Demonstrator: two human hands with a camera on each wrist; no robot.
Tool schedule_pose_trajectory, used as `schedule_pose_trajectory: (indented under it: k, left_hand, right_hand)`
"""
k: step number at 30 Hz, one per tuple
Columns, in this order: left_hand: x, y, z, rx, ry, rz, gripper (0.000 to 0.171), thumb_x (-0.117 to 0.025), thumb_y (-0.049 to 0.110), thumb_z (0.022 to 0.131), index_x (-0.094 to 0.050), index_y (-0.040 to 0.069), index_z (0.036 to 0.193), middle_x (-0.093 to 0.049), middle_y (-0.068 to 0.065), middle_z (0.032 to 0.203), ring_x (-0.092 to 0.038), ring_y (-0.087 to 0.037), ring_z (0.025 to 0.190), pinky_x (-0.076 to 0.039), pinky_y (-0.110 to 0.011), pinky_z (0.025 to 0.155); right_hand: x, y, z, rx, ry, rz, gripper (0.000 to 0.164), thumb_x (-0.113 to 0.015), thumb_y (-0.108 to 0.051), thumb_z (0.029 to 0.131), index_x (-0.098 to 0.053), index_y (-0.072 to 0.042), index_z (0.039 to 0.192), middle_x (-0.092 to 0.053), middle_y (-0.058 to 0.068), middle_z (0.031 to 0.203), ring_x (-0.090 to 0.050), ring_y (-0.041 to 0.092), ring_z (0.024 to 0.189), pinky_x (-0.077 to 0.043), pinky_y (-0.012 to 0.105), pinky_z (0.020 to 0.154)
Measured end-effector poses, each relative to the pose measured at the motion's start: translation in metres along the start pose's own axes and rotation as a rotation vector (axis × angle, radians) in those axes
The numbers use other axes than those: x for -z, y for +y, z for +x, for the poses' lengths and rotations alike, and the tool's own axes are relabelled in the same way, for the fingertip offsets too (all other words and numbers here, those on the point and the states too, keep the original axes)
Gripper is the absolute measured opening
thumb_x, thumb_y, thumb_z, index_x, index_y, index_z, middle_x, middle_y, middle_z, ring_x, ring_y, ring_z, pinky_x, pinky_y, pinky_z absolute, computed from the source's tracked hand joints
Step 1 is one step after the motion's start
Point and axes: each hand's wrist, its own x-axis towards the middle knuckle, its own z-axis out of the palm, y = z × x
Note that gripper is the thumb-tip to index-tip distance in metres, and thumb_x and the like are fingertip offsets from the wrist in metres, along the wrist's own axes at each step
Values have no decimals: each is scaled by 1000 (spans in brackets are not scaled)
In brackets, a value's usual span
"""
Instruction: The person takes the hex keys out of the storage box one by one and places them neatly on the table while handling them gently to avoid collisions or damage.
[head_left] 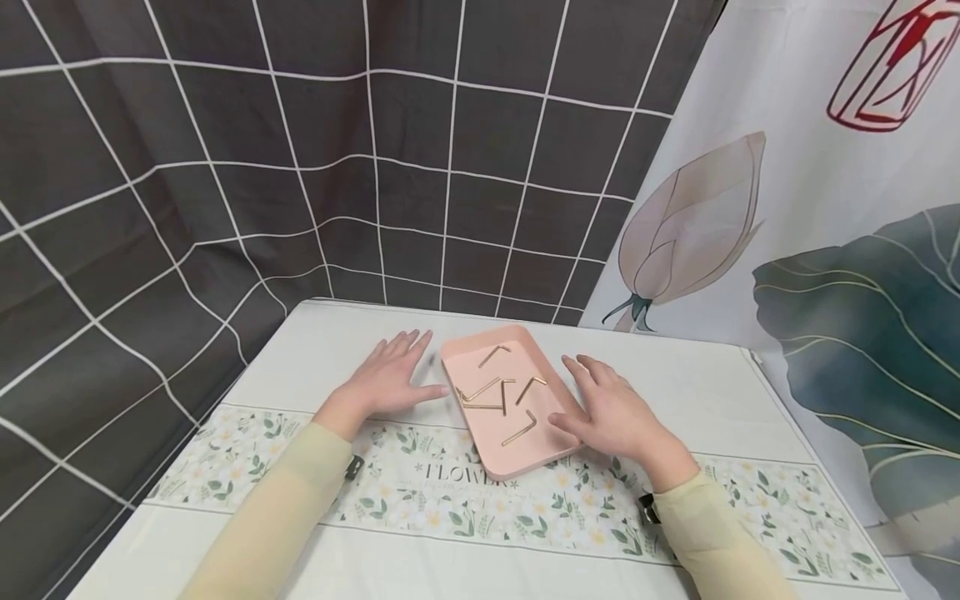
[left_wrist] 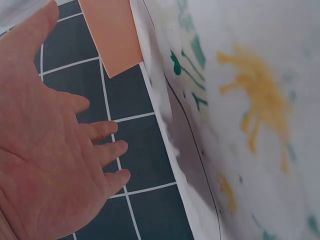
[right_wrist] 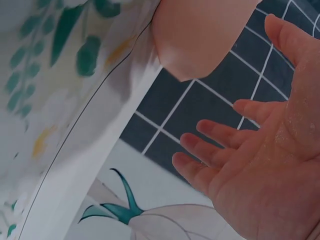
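Note:
A shallow pink tray (head_left: 525,452) lies slightly turned on the table in the head view. Several gold-coloured L-shaped hex keys (head_left: 520,428) are scattered inside it, some crossing near its left side. To the left of the tray is my left hand (head_left: 386,379), fingers spread and thumb pointing at the rim. My right hand (head_left: 615,408) is at the right side, its thumb appearing over the tray's edge; whether it touches I cannot tell. Both palms, the left (left_wrist: 55,150) and the right (right_wrist: 270,170), hold nothing in the wrist views.
A white tablecloth (head_left: 420,542) with a floral band covers the table. Behind it hangs a dark curtain (head_left: 405,200) with a white grid. At the right hangs a white curtain (head_left: 795,317) with printed leaves and a bud. Dark bands sit at both wrists.

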Motion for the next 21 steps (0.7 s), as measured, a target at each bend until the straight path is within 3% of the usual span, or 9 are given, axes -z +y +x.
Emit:
schedule_pose_trajectory:
  k: [11, 21]
  left_hand:
    - [-1, 5, 10, -27, -35, 5, 118, -60, 82, 99, -14, 10, 180, -16, -19, 184, -15, -42, 170, -12, -62, 137]
    - [-4, 9, 17, -42, -52, -21, 118, -62, 81, 98, -15, 9, 179, -17, -17, 185, -17, -41, 170, -14, -62, 137]
  right_hand:
    - [-6, -17, 11, 28, -42, 14, 99, -77, -58, 100, -35, -8, 175, -40, 31, 171, -42, 52, 156, -38, 69, 126]
    - [-11, -25, 16, 71, -46, 20, 103, -79, -57, 99, -31, -7, 176, -42, 32, 169, -45, 53, 154, -40, 69, 125]
